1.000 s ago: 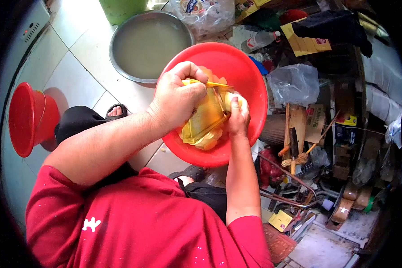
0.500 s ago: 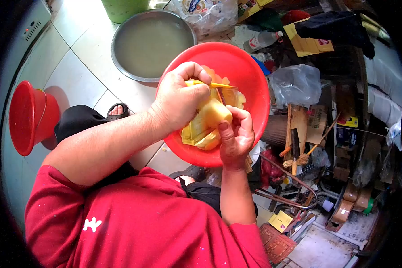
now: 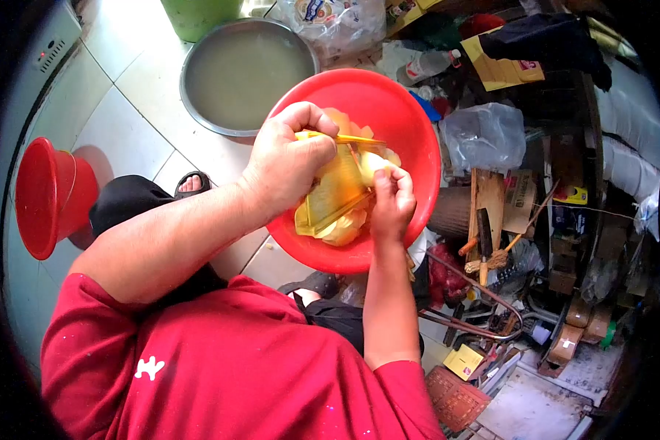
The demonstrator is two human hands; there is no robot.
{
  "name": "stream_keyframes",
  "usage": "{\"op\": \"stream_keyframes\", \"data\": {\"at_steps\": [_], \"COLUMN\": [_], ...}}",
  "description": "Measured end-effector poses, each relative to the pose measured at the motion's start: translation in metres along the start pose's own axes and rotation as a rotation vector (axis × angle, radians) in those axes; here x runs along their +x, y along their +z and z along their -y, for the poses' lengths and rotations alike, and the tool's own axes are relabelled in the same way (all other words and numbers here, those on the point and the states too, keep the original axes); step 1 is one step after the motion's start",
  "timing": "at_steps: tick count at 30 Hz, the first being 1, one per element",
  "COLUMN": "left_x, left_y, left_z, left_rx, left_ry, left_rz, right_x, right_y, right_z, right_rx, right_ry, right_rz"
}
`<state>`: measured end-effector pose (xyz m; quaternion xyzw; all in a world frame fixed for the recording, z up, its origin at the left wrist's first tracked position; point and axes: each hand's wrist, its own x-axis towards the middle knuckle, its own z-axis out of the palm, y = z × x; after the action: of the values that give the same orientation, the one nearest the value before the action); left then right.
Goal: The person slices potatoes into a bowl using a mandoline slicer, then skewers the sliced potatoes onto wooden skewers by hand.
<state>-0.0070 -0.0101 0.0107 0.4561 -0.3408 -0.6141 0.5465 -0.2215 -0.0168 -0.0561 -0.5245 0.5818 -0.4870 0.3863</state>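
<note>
My left hand (image 3: 293, 150) is closed around the upper end of a yellow slicer (image 3: 337, 187), which slants over a red basin (image 3: 411, 121). A pale peeled potato (image 3: 372, 166) is gripped in my right hand (image 3: 393, 194), against the slicer's right side near its upper part. Pale yellow slices (image 3: 345, 231) lie in the basin under the slicer, with more pieces behind my left hand. My fingers cover part of the potato and of the slicer's top end.
A metal basin (image 3: 249, 73) of cloudy water stands on the tiles beyond the red one. To the left is a red bucket (image 3: 55, 198), and a green bucket (image 3: 198, 16) stands at the back. Clutter on the right includes a plastic bottle (image 3: 425, 67), a clear bag (image 3: 484, 136) and a knife (image 3: 484, 246).
My right hand has moved the potato upward along the slicer, exposing more of the slicer's face. The left hand stays almost in place.
</note>
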Motion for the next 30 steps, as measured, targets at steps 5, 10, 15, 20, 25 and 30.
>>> {"op": "stream_keyframes", "data": {"at_steps": [5,10,15,20,25,30], "left_x": [0.000,-0.001,0.001,0.001,0.000,0.001], "left_y": [0.001,0.002,-0.001,0.000,0.004,0.002], "left_z": [-0.006,-0.005,-0.004,-0.002,-0.006,-0.009], "left_rx": [-0.006,-0.004,0.031,0.034,0.003,0.025], "left_ry": [-0.074,-0.053,-0.019,0.006,-0.040,-0.068], "left_rz": [-0.008,0.008,0.010,0.021,0.011,0.016], "right_x": [-0.001,-0.010,0.014,-0.022,0.022,-0.026], "right_y": [-0.001,0.009,-0.005,0.019,-0.006,0.016], "right_z": [0.013,0.018,-0.009,0.039,-0.015,0.044], "right_rx": [-0.017,-0.042,-0.033,-0.074,-0.094,-0.075], "right_ry": [0.052,-0.043,0.098,-0.158,0.145,-0.265], "right_rz": [0.040,0.037,-0.016,0.081,-0.111,0.168]}}
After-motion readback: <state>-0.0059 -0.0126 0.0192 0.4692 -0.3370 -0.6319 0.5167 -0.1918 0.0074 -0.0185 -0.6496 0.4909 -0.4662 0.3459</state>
